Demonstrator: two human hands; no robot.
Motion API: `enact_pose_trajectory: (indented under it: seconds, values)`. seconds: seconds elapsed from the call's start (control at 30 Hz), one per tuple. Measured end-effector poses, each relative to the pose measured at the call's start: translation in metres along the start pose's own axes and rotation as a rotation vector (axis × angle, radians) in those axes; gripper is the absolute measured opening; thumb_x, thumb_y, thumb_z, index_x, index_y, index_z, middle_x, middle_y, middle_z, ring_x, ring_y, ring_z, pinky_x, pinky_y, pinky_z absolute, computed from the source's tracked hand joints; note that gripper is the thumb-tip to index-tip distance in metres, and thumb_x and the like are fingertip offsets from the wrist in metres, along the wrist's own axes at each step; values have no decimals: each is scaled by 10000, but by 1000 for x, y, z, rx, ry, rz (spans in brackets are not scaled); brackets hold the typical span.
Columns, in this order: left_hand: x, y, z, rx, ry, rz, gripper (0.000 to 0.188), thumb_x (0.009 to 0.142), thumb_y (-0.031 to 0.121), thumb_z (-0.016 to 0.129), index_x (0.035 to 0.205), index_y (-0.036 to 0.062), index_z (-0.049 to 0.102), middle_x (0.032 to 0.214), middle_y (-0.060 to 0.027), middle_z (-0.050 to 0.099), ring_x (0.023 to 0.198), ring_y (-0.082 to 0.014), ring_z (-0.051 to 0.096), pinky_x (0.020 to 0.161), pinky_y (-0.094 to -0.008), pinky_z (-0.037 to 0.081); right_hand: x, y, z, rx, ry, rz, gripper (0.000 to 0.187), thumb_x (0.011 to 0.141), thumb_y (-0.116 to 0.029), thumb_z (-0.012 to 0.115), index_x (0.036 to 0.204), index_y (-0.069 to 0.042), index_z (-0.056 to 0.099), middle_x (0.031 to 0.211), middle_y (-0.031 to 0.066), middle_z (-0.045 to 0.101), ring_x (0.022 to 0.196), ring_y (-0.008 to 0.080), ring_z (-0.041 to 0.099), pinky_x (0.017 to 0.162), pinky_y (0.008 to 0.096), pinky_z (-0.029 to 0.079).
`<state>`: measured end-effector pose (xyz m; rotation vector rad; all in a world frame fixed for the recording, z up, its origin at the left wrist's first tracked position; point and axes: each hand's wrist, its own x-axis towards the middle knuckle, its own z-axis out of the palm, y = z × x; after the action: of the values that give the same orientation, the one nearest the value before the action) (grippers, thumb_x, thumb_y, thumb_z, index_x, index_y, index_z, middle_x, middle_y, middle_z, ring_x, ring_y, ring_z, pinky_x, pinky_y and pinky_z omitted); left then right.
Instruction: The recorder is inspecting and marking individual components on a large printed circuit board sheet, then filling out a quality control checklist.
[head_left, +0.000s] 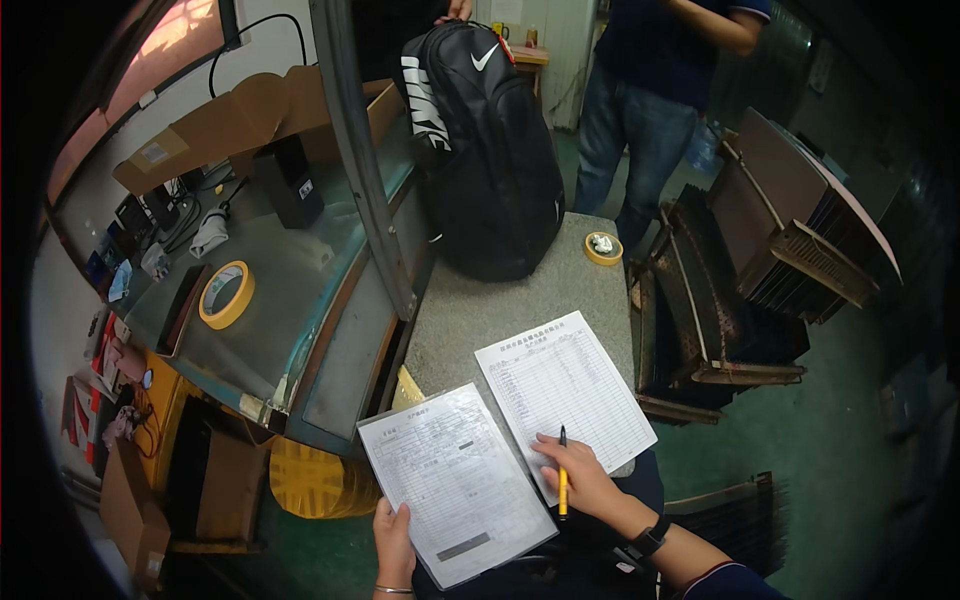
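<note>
My left hand (394,540) grips the lower left edge of a printed sheet in a clear plastic sleeve (450,500), thumb on top. The sleeve tilts over my lap and the table's near edge. Beside it on the right, a white printed form with a ruled table (565,385) lies on the speckled grey tabletop (450,325). My right hand (590,488) rests at the form's lower part, closed around a yellow and black pen (563,480). A dark watch is on my right wrist, a bracelet on my left.
A black backpack (490,160) stands at the table's far side, another person's hand (459,9) at its top. One small tape roll (603,260) lies right of it. A person in jeans (640,120) stands beyond. Left is a glass-topped desk with a yellow tape roll (237,308); right, stacked racks (700,290).
</note>
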<state>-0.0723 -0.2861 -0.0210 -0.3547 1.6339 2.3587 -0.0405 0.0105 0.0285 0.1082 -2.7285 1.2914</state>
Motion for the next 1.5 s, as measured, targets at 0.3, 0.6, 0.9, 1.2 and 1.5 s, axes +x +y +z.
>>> enact_pose_trajectory:
  seconds: [0.3, 0.6, 0.9, 1.2, 1.5]
  values:
    - [1, -24, 11, -94, 152, 73, 243, 903, 4, 436, 1139, -50, 451, 1119, -118, 555, 982, -161, 541, 892, -278, 401, 15, -2, 18, -280, 50, -30, 323, 809, -119, 571, 1128, -107, 524, 1242, 160, 506, 1176, 294, 445, 995, 450, 288]
    - [7, -28, 15, -75, 71, 102, 181, 910, 24, 443, 1081, -28, 472, 1084, -90, 564, 961, -131, 541, 872, -265, 413, 8, -188, -64, 1499, -655, -517, 376, 882, -267, 567, 1207, -97, 488, 1171, 326, 500, 1102, 447, 485, 931, 564, 301]
    - [1, -31, 3, -47, 112, 107, 161, 912, 20, 438, 1055, -42, 478, 1056, -91, 573, 933, -118, 545, 847, -251, 422, 9, -192, -57, 1572, -539, -469, 220, 921, -219, 500, 1102, -124, 580, 944, 201, 651, 1076, 323, 519, 999, 472, 238]
    - [2, -30, 9, -68, 95, 135, 161, 907, 14, 439, 1056, -33, 478, 1060, -97, 578, 931, -121, 549, 856, -254, 419, 44, -49, -27, 607, 121, 56, 387, 975, -314, 336, 1179, -6, 451, 749, 135, 587, 676, 176, 560, 676, 295, 459]
    - [5, -29, 14, -40, 124, 117, 171, 910, 13, 438, 1061, -55, 482, 1060, -99, 575, 944, -125, 541, 855, -249, 412, 62, 25, 2, 595, 310, 439, 28, 848, -37, 498, 866, -48, 516, 673, -11, 493, 640, 62, 467, 605, 199, 381]
